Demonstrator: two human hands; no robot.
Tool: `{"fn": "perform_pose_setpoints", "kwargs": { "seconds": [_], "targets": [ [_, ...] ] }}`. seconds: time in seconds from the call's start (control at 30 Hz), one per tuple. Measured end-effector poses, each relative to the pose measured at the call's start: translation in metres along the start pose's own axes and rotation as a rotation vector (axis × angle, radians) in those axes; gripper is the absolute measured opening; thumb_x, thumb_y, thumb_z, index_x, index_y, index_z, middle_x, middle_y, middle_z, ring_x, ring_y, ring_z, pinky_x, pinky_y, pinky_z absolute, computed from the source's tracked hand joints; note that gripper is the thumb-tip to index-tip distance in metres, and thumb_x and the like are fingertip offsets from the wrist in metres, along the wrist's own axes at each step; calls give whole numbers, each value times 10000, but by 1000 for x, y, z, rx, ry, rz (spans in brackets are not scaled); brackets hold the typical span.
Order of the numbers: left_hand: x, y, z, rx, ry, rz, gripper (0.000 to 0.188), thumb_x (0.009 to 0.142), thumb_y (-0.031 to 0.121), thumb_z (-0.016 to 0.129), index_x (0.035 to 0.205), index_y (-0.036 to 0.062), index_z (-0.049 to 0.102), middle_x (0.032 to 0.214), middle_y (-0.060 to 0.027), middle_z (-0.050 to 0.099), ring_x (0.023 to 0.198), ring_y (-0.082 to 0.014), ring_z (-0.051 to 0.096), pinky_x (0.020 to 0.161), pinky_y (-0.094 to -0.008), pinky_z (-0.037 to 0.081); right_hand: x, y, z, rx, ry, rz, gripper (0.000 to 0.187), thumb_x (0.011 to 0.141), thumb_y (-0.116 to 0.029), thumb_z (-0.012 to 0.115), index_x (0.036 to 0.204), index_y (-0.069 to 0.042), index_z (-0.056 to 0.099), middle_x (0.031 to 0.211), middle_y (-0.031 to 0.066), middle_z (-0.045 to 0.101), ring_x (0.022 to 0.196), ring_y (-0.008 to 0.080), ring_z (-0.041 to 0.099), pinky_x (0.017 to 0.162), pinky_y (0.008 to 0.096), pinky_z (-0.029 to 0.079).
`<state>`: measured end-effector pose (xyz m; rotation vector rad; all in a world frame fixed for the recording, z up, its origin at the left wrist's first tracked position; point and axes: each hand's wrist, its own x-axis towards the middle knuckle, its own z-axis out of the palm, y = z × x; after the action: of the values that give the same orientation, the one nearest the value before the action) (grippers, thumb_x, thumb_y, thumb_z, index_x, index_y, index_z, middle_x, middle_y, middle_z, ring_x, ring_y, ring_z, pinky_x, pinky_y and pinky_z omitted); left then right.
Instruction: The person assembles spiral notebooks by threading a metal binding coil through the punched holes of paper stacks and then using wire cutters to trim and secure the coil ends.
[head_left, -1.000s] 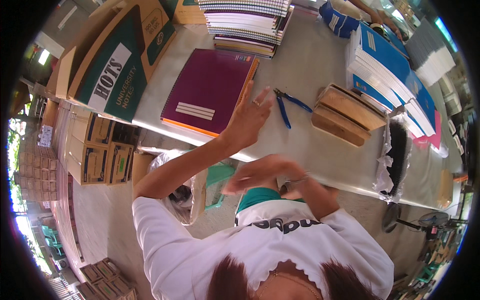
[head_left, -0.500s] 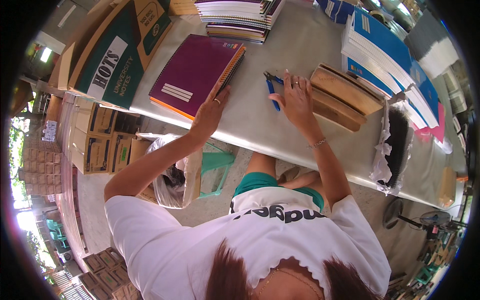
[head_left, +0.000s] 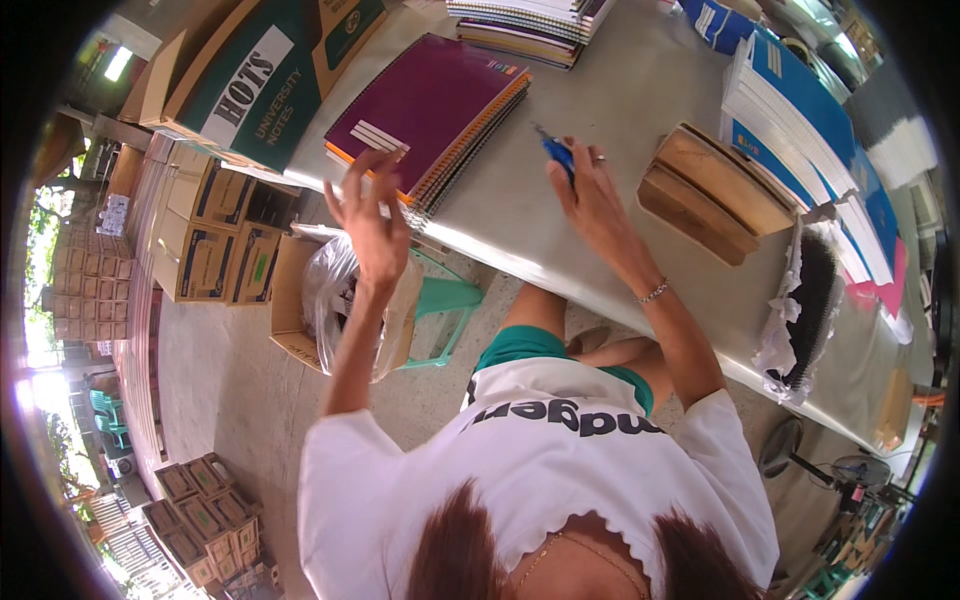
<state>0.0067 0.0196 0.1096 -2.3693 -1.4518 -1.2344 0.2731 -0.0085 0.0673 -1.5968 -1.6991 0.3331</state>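
A short stack of spiral notebooks with a purple cover and orange edges lies on the table in front of me, its wire coils now along the right side. My left hand hovers at the near edge of that stack, fingers apart and holding nothing. To the right of the notebooks, my right hand is closed around blue-handled cutting pliers, their jaws pointing away from me. The palm hides most of the handles.
Wooden blocks lie to the right, before stacked blue notebooks. Beside them sits a torn-wrapped bundle of black coils. More notebooks are piled at the back. A green carton stands left; an open box with plastic sits below the table edge.
My right hand has picked up the pliers from the table. My left hand has come off the notebooks' right edge and drawn back to the left. The view has shifted slightly.
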Motion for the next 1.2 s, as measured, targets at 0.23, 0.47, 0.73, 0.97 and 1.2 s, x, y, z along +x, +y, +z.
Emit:
{"fn": "perform_pose_setpoints", "kwargs": {
  "seconds": [0.23,0.47,0.73,0.97,1.2],
  "targets": [
    [-69,2,18,-589,301,-774,543,983,480,460,1212,3,579,1111,-131,580,1052,-233,548,965,-379,416,-19,-62,25,-273,-30,-357,404,929,-375,570,1173,-63,487,1093,205,533,959,353,536,796,493,412],
    [-72,16,31,-827,260,-774,380,893,225,703,1174,-10,602,1080,-87,639,1002,-135,586,916,-286,455,-13,-71,38,-324,-27,-384,407,907,-413,596,1186,-122,542,1070,155,556,975,328,514,855,486,408],
    [-70,17,36,-924,328,-818,345,912,172,671,1165,-56,618,1056,-79,654,970,-121,595,894,-250,460,-13,-76,42,-317,-61,-381,408,888,-412,620,1173,-125,566,1076,131,559,963,318,511,858,476,404],
    [-75,13,40,-1004,357,-816,350,907,180,683,1164,-51,626,1050,-81,674,981,-113,605,919,-240,448,-11,-80,45,-304,-38,-427,407,872,-367,657,1187,-116,598,1039,131,562,923,297,518,822,442,406],
    [-76,11,41,-1010,359,-820,342,905,173,683,1155,-56,635,1048,-84,676,981,-115,607,917,-247,452,-7,-83,53,-318,9,-473,394,874,-383,650,1163,-116,619,1014,106,583,895,287,531,801,424,426]
  ]
}}
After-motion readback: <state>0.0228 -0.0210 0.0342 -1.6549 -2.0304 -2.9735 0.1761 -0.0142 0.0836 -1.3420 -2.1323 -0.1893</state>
